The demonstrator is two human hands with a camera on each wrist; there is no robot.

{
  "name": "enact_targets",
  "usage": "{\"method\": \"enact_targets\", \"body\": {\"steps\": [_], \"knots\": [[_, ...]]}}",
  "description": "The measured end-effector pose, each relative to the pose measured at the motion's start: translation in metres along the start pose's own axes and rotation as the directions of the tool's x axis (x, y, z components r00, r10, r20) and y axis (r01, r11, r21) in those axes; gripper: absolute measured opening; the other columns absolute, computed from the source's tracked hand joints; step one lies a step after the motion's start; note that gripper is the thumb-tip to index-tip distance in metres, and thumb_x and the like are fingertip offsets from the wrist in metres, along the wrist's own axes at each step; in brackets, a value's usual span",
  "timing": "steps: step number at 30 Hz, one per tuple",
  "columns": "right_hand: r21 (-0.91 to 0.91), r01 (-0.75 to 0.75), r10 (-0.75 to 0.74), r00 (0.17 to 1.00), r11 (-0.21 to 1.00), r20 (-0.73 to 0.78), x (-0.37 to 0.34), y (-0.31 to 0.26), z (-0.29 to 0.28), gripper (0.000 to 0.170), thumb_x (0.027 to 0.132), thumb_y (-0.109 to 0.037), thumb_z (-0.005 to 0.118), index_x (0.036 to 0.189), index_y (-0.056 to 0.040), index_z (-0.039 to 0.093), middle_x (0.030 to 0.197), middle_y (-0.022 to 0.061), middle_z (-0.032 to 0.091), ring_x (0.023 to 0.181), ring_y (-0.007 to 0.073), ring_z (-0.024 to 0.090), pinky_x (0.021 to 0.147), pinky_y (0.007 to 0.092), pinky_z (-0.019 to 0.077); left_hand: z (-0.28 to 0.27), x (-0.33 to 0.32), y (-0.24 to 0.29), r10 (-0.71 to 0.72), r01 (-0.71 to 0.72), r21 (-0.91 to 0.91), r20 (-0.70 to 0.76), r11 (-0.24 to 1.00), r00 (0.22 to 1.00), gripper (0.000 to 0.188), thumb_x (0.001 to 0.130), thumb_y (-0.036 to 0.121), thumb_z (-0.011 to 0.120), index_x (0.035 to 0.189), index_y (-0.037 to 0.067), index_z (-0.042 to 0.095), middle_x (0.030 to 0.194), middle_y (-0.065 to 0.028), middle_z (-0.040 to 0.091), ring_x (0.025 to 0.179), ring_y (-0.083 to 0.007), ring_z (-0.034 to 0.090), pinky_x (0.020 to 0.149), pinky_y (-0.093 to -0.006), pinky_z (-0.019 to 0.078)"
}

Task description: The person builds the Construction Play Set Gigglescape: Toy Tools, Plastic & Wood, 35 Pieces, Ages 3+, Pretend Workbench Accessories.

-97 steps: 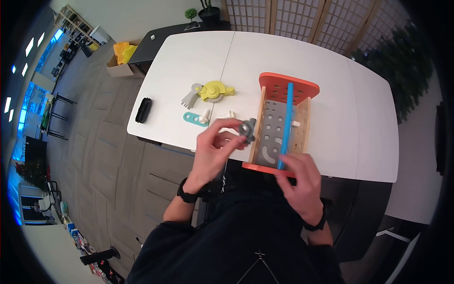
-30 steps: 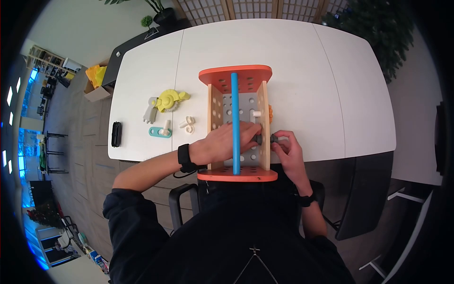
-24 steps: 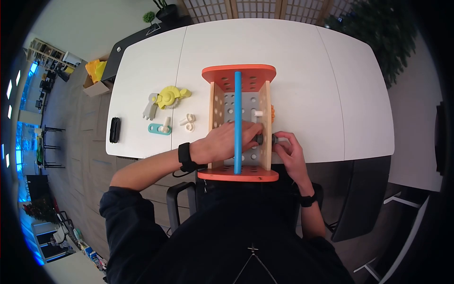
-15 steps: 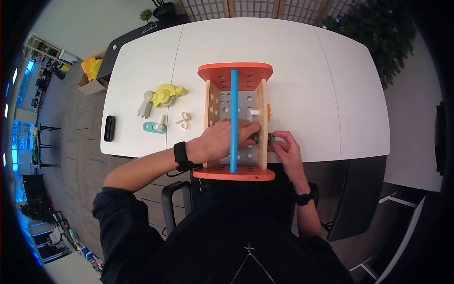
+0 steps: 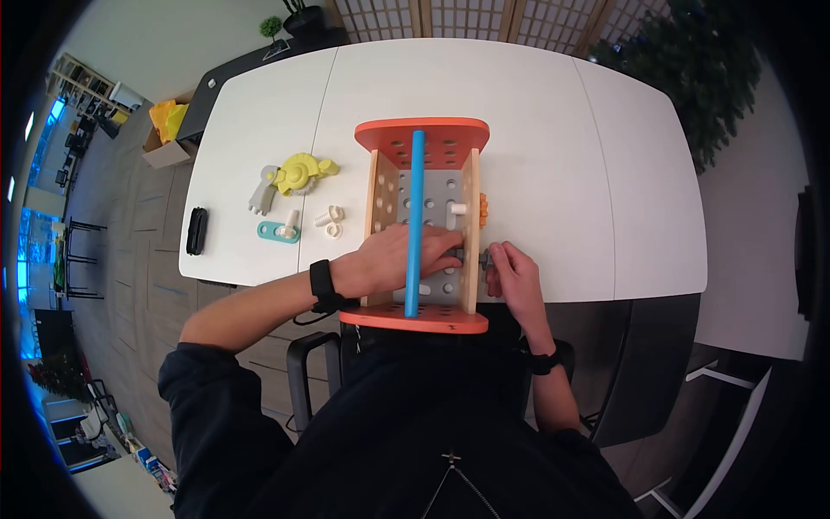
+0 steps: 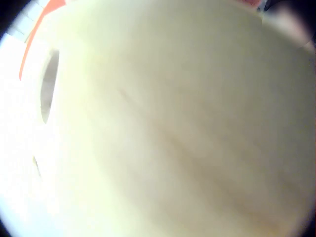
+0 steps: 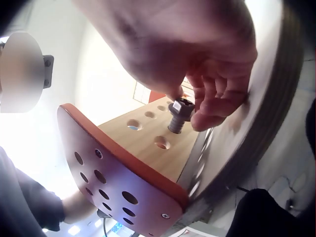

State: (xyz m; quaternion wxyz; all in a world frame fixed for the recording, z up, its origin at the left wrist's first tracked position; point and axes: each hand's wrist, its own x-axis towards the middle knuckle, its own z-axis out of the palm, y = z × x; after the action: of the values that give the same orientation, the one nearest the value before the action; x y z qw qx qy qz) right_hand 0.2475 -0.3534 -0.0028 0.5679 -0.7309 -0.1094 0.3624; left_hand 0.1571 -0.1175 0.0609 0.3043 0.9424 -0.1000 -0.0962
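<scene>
A toy toolbox with wooden sides, orange ends [image 5: 413, 323] and a blue bar handle [image 5: 416, 216] stands at the table's front edge. My left hand [image 5: 389, 258] reaches under the handle, its fingertips at a grey toy nut [image 5: 459, 253] against the inner face of the right side panel. The nut is mostly hidden by the fingers. Outside that panel my right hand [image 5: 517, 277] pinches the hex head of a grey toy bolt [image 7: 181, 109], whose threaded shank enters a panel hole. The left wrist view is filled by a blurred pale surface.
On the white table [image 5: 553, 156], left of the toolbox, lie a yellow-and-grey toy saw [image 5: 296, 176], a teal strip [image 5: 275, 231] bearing a white bolt, white pieces [image 5: 330, 218] and a black case [image 5: 197, 231]. An orange piece [image 5: 483, 210] sits on the right panel.
The left hand has brought the grey nut from left of the toolbox into it. The right hand has gone from the front end to the bolt outside. Lately its fingers have turned about the bolt head.
</scene>
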Motion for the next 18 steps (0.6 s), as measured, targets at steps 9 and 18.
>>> {"method": "enact_targets", "body": {"steps": [9,18], "knots": [[0.174,0.336,-0.337,0.941,0.926,-0.025,-0.01,0.008,0.007,0.017,0.11,-0.016,0.063,0.121,-0.0034,0.059,0.091,0.0056,0.072,0.081,0.0087,0.066,0.071,0.0272,0.0521,-0.014,-0.007,0.006,0.0,0.0,-0.049,-0.015,0.999,1.0,0.03,0.106,0.033,0.065,0.118,0.005,0.062,0.098,-0.0151,0.072,0.096,-0.0423,0.069,0.079,-0.0511,0.0557],[-0.029,0.035,-0.029,0.982,0.999,0.186,0.005,0.006,-0.013,0.016,0.113,-0.017,0.057,0.122,-0.0035,0.058,0.089,0.0054,0.067,0.087,0.0132,0.068,0.081,0.0282,0.0533,-0.006,-0.008,-0.002,0.026,-0.027,-0.048,-0.021,0.998,0.999,0.029,0.106,0.031,0.065,0.119,0.006,0.059,0.1,-0.0166,0.071,0.097,-0.0422,0.07,0.079,-0.0525,0.0574]]}}
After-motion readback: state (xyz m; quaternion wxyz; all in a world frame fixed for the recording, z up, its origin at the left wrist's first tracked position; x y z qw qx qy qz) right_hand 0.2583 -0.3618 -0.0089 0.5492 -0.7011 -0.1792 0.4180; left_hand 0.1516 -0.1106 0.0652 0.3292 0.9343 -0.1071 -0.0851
